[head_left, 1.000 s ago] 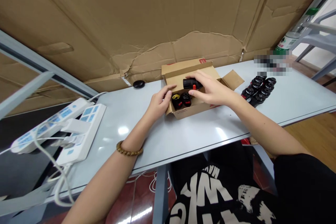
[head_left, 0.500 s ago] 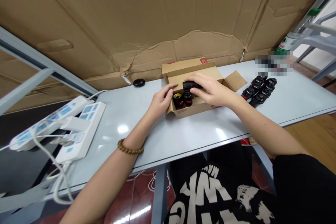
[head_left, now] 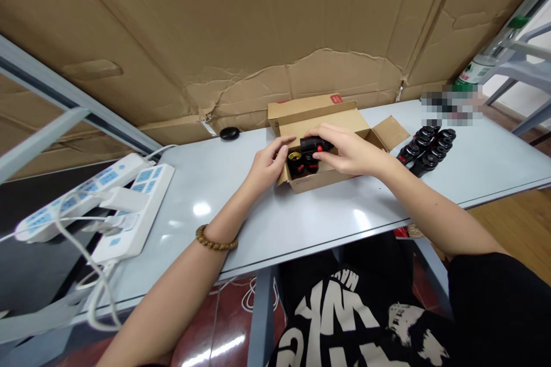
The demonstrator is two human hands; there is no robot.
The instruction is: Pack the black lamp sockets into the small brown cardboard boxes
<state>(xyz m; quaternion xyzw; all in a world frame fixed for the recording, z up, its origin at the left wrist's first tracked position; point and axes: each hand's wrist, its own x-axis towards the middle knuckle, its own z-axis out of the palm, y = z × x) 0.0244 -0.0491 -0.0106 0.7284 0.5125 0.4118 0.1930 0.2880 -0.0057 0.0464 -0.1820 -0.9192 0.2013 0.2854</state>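
Observation:
A small open cardboard box (head_left: 314,182) lies on the grey table (head_left: 301,218). Inside its left end sit black lamp sockets (head_left: 298,164) with red buttons, one showing a brass inside. My right hand (head_left: 349,150) reaches into the box from the right and grips another black socket (head_left: 310,143) just above those. My left hand (head_left: 269,163) rests on the box's left end, fingers over its rim.
A cluster of several black sockets (head_left: 426,149) lies on the table right of the box. Two white power strips (head_left: 129,212) with cords sit at the table's left end. A small black disc (head_left: 229,133) lies behind, against a large cardboard sheet. A green-capped bottle (head_left: 477,66) stands far right.
My right hand has lowered the black socket from above the box down into it, beside the other sockets. My left hand has stayed on the box's left end.

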